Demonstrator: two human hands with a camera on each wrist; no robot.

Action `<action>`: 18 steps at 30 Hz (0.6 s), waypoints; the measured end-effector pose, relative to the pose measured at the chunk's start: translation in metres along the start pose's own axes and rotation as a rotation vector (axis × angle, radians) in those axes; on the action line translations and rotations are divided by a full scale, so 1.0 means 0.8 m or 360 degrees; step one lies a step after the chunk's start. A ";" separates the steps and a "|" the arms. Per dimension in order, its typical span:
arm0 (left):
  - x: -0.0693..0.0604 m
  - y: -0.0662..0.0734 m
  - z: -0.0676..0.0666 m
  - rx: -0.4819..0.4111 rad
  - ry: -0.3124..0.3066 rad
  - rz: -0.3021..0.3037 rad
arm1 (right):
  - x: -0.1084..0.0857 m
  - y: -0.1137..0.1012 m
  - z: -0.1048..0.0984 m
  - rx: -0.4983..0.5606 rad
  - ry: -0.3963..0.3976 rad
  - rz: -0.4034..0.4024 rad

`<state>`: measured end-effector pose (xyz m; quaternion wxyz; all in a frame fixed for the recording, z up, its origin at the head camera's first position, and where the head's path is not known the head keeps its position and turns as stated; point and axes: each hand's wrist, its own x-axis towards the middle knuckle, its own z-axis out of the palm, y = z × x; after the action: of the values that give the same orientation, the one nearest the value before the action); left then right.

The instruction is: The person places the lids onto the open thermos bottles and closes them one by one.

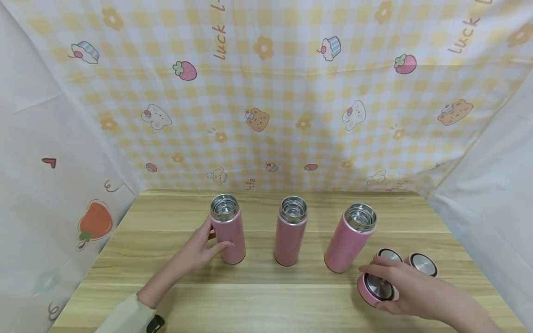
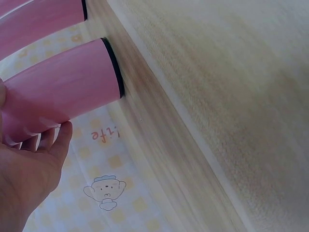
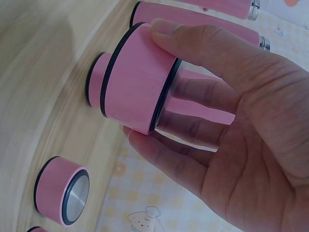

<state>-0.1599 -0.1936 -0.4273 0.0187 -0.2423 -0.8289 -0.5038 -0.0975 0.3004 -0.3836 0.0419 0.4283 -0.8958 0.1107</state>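
Three pink thermos bottles without lids stand in a row, with steel rims showing at the mouths. My left hand [image 1: 200, 249] grips the left bottle [image 1: 233, 238], thumb across its front and fingers round its far side; the left wrist view shows this bottle [image 2: 63, 87] by its dark-edged base. The middle bottle [image 1: 289, 240] and the right bottle [image 1: 347, 243] stand untouched. With thumb and fingers, my right hand [image 1: 410, 289] holds a pink lid [image 3: 137, 79] by its side. That lid [image 1: 379, 286] has a brushed steel top; whether it touches the table cannot be told.
Two more pink lids lie beyond my right hand: one lid [image 1: 389, 253] partly covered by it, the other lid [image 1: 424, 264] to the right. The wooden table [image 1: 266, 300] ends at a yellow checked cloth [image 1: 266, 152] at the back. White cloth hangs at both sides.
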 end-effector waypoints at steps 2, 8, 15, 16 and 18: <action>0.000 0.000 0.000 0.0000 0.0001 0.0007 | 0.002 -0.001 -0.001 0.0025 -0.0018 0.0008; -0.001 0.000 0.000 0.0002 0.0003 0.0009 | 0.007 -0.003 -0.004 0.0083 -0.0061 -0.0017; -0.001 -0.001 0.000 0.0007 -0.0013 0.0010 | 0.011 -0.009 -0.006 0.0108 -0.0071 -0.0051; -0.001 -0.001 0.000 0.0009 -0.0014 0.0011 | 0.012 -0.010 -0.006 0.0106 -0.0069 -0.0058; -0.001 0.000 0.000 0.0011 -0.0015 0.0015 | 0.015 -0.012 -0.007 0.0121 -0.0056 -0.0087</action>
<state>-0.1597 -0.1939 -0.4277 0.0181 -0.2485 -0.8296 -0.4996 -0.0978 0.2870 -0.3749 0.0128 0.4558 -0.8795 0.1360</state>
